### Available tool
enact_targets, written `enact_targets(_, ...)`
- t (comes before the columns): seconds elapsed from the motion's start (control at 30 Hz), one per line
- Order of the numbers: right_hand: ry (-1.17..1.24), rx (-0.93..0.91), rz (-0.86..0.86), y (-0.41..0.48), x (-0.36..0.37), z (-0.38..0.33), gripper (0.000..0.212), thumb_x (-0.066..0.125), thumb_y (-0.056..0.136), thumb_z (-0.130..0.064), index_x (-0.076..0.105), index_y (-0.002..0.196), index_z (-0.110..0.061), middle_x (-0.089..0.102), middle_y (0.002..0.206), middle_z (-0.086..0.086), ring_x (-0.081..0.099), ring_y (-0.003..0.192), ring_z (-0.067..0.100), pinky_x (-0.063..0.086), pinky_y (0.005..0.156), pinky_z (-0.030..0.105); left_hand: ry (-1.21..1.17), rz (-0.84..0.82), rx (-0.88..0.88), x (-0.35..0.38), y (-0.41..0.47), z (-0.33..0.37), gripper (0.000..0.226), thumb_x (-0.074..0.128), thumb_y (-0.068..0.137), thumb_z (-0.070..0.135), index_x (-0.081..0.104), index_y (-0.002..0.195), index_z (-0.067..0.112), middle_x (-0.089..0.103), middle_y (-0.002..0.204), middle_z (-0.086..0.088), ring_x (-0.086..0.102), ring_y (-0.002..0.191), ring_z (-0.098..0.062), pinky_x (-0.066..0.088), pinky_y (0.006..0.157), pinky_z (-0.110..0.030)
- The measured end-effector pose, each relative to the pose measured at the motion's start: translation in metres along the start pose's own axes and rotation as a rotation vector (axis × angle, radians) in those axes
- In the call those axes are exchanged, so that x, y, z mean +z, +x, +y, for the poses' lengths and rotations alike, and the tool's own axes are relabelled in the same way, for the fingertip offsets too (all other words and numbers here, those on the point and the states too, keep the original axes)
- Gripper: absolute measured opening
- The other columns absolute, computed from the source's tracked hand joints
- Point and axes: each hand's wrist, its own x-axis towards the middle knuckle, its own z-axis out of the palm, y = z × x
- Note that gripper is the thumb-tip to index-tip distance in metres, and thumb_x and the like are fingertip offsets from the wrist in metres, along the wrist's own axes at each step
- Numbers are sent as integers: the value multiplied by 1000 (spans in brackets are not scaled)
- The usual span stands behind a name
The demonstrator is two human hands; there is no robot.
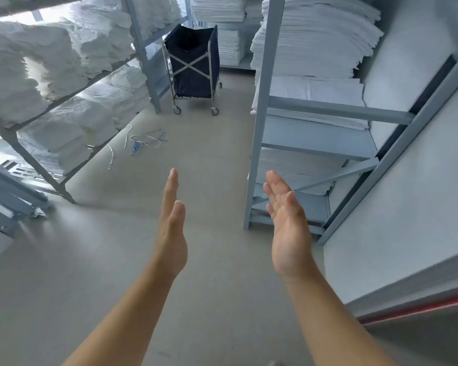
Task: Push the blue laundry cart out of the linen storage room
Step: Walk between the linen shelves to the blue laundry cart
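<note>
The blue laundry cart (193, 67) stands at the far end of the aisle, a dark blue fabric bag hung in a chrome folding frame on small castor wheels. It sits between the left shelving and the back shelves, well ahead of both hands. My left hand (172, 223) is stretched forward over the floor, flat and edge-on, holding nothing. My right hand (287, 223) reaches forward beside it, palm turned inward with the fingers apart, also holding nothing. Neither hand touches the cart.
A grey metal shelf rack (72, 91) stacked with folded white linen lines the left. Another rack (265, 107) with white sheets stands on the right, its post close to my right hand. Loose white and blue straps (143, 142) lie on the floor. A door edge (407, 310) is at right.
</note>
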Motion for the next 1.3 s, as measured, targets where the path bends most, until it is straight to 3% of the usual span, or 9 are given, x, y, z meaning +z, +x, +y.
enact_targets(0.1, -40, 9, 8, 4, 12, 5, 67, 46, 81, -79, 54, 138, -44, 55, 144, -28, 45, 140, -2, 26, 119, 32, 34, 0, -17, -12, 9, -1, 75, 39, 81, 88, 27, 146, 52, 22, 163, 28, 16, 155, -2, 9, 128, -52)
enact_targets(0.23, -63, 45, -21, 16, 30, 14, 83, 50, 69, -92, 54, 139, -46, 53, 146, -28, 43, 141, -4, 23, 120, 36, 30, -25, -35, -25, 25, -7, 74, 39, 82, 88, 28, 146, 53, 23, 162, 31, 16, 155, -3, 9, 128, -53)
enact_targets(0.47, -44, 57, -52, 65, 58, 36, 88, 51, 70, -90, 53, 142, -40, 53, 148, -22, 44, 141, -2, 23, 123, 38, 23, -17, -65, -43, 70, -21, 80, 41, 78, 90, 28, 145, 50, 24, 161, 29, 15, 155, 0, 9, 128, -50)
enact_targets(0.6, -29, 52, -66, 105, 72, 50, 73, 46, 80, -75, 52, 142, -37, 53, 148, -22, 44, 141, -2, 22, 125, 41, 19, -21, -73, -49, 108, -36, 80, 41, 77, 91, 29, 144, 51, 25, 160, 32, 16, 154, 2, 9, 129, -49)
enact_targets(0.77, 4, 49, -64, 172, 85, 64, 90, 53, 69, -92, 52, 141, -39, 53, 148, -25, 43, 142, -1, 22, 124, 38, 31, -8, -71, -52, 175, -56, 78, 41, 77, 91, 31, 144, 52, 26, 159, 34, 17, 154, 1, 10, 129, -48)
enact_targets(1.1, 38, 51, -43, 320, 109, 80, 92, 55, 65, -92, 55, 139, -38, 55, 145, -25, 46, 140, -2, 23, 124, 39, 42, 15, -75, -45, 315, -89, 75, 41, 78, 91, 31, 144, 56, 26, 158, 39, 16, 154, 3, 13, 127, -38)
enact_targets(1.3, 43, 45, -30, 388, 126, 93, 89, 56, 66, -92, 54, 140, -41, 54, 145, -28, 45, 139, -4, 24, 122, 34, 38, -5, -56, -48, 387, -107, 66, 41, 80, 90, 35, 141, 62, 28, 159, 37, 16, 154, 3, 13, 127, -40)
